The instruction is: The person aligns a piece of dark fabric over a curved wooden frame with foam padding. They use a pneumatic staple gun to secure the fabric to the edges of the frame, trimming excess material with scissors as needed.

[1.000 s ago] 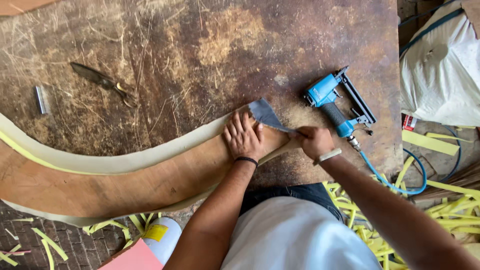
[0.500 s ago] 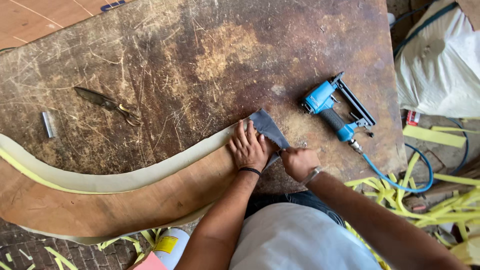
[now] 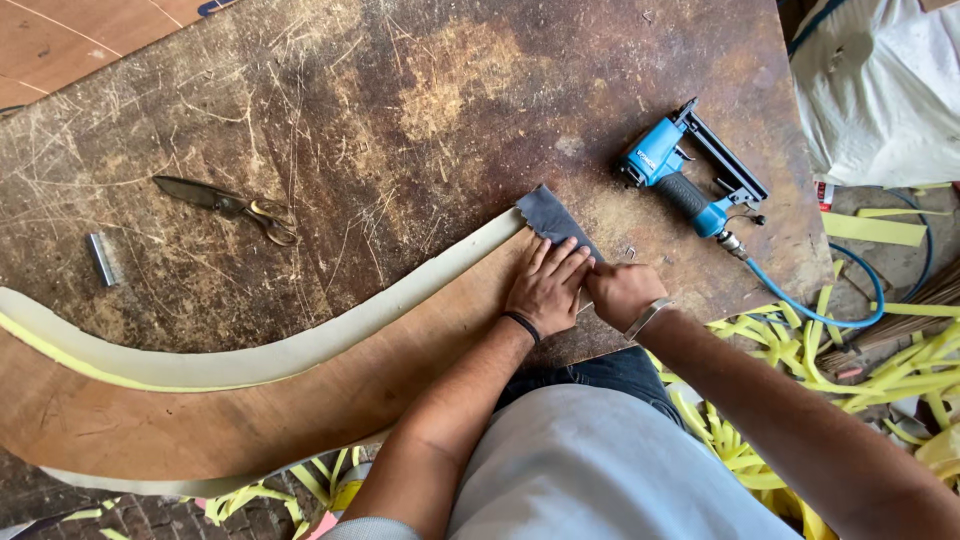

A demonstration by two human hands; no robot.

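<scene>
Head cam: we've got both hands together at the right end of the curved wooden panel. Left hand lies flat, fingers spread, pressing the grey fabric piece onto the panel. Right hand sits just beside it, touching, fingers curled; looks pinched on the fabric's edge but can't tell for sure. Wrists: dark band on the left, metal bracelet on the right.

Panel's long axis runs roughly left-right w/ an S-bend: wide end low at frame left, narrow end rising to the right, pointing toward the fabric. Cream foam strip follows its upper edge, yellow showing at the left. Fabric corner sticks out up-left past the panel tip.

Surface: scarred, scratched dark workbench. On it, well apart from the hands: blue pneumatic stapler to the upper right w/ blue air hose running off the edge, scissors to the left, strip of staples further left.

Room: yellow foam offcuts on the floor at right, white sack top right.
</scene>
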